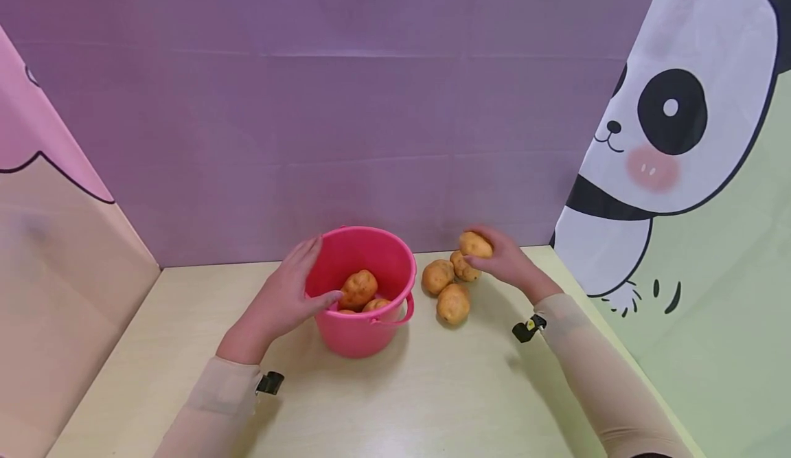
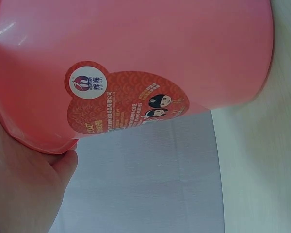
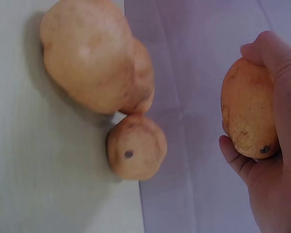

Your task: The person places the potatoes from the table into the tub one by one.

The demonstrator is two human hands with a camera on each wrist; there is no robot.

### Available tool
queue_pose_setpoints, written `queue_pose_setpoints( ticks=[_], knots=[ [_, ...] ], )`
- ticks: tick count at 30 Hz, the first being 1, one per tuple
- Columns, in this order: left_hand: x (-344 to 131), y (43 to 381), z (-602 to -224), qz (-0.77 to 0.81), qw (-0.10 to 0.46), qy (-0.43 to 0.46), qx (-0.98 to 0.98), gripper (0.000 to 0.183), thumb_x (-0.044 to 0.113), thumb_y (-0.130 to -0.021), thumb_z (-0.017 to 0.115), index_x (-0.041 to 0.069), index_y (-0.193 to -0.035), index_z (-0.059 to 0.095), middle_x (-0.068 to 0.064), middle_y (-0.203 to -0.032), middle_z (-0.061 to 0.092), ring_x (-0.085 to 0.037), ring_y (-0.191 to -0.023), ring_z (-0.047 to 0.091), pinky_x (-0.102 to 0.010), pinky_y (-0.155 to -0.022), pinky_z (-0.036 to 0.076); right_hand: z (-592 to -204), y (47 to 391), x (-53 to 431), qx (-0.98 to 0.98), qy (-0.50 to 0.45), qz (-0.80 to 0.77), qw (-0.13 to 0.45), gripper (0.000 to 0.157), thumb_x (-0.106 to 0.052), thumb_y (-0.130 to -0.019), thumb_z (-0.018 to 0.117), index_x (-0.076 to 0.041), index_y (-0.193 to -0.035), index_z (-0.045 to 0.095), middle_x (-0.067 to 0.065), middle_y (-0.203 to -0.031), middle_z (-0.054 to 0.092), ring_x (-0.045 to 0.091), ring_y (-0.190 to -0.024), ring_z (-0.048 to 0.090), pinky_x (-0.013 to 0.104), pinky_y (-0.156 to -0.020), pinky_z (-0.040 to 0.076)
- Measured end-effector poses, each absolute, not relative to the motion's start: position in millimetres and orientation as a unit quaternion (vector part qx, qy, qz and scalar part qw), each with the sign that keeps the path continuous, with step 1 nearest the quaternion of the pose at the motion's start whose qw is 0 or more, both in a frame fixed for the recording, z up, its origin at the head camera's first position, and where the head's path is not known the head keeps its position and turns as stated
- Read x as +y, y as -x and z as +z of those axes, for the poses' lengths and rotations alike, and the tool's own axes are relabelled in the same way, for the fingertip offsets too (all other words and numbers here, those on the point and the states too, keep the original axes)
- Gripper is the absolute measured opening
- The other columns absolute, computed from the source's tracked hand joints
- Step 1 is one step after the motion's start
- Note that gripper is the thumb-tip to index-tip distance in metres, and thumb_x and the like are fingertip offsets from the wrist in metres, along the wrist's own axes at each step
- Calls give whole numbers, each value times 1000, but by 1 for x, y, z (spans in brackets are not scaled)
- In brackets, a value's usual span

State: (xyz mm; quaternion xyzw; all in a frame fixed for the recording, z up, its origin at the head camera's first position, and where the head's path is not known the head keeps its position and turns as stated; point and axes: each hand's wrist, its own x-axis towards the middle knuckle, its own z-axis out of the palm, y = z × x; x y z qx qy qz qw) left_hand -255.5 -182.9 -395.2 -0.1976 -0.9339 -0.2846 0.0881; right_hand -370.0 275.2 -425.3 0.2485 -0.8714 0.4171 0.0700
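Observation:
A pink bucket (image 1: 358,340) stands upright on the table, several potatoes (image 1: 358,289) lying inside it. My left hand (image 1: 279,300) grips the bucket's left rim, thumb at the near edge. From the left wrist, the bucket's side (image 2: 150,43) shows with a red sticker (image 2: 131,99), and part of my hand (image 2: 24,179) lies at the rim. To the right, my right hand (image 1: 509,260) holds a potato (image 1: 474,244), raised above the others. In the right wrist view the held potato (image 3: 250,109) sits between thumb and fingers.
Three loose potatoes lie close together right of the bucket: one nearest (image 1: 453,304), one left (image 1: 437,276) and one behind (image 1: 465,267). A purple backdrop (image 1: 371,115) rises behind the table (image 1: 426,396). A panda-printed wall (image 1: 698,272) borders the right side.

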Motion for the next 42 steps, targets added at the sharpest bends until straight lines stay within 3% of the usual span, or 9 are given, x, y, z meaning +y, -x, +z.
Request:
queue_pose_setpoints(
  ticks=[10, 19, 26, 33, 42],
  knots=[
    [-182, 255, -395, -287, 88, 195, -934, 116, 56, -92, 83, 4, -176, 22, -20, -180, 26, -47, -164, 24, -69, -102, 58, -408, 365, 257, -866, -287, 402, 82, 58, -17, -94, 87, -5, -146, 65, 11, -132, 70, 29, -109, 66, 48, -95, 57],
    [-183, 256, -395, -288, 91, 199, -932, 116, 57, -93, 83, 3, -176, 22, -20, -180, 26, -46, -164, 25, -69, -104, 57, -391, 361, 239, -868, -315, 375, 86, 57, -21, -94, 85, -9, -147, 65, 9, -138, 69, 29, -115, 64, 50, -100, 57],
    [-183, 256, -396, -285, 91, 199, -933, 116, 56, -93, 83, 3, -176, 22, -20, -180, 26, -46, -164, 24, -70, -105, 56, -383, 357, 225, -864, -326, 376, 80, 57, -21, -96, 85, -15, -148, 64, 6, -136, 68, 26, -110, 63, 46, -93, 58],
    [-183, 255, -396, -286, 89, 198, -933, 116, 55, -93, 83, 4, -176, 21, -19, -181, 25, -46, -165, 24, -70, -105, 56, -376, 356, 211, -856, -346, 373, 90, 57, -21, -95, 85, -12, -147, 65, 4, -130, 68, 24, -104, 63, 43, -88, 58],
    [-182, 256, -396, -289, 88, 195, -933, 116, 55, -92, 84, 5, -177, 21, -19, -181, 25, -46, -164, 24, -70, -104, 56, -366, 352, 190, -840, -374, 383, 85, 55, -21, -95, 86, -17, -146, 66, 3, -134, 66, 24, -109, 62, 43, -86, 61]
  ],
)
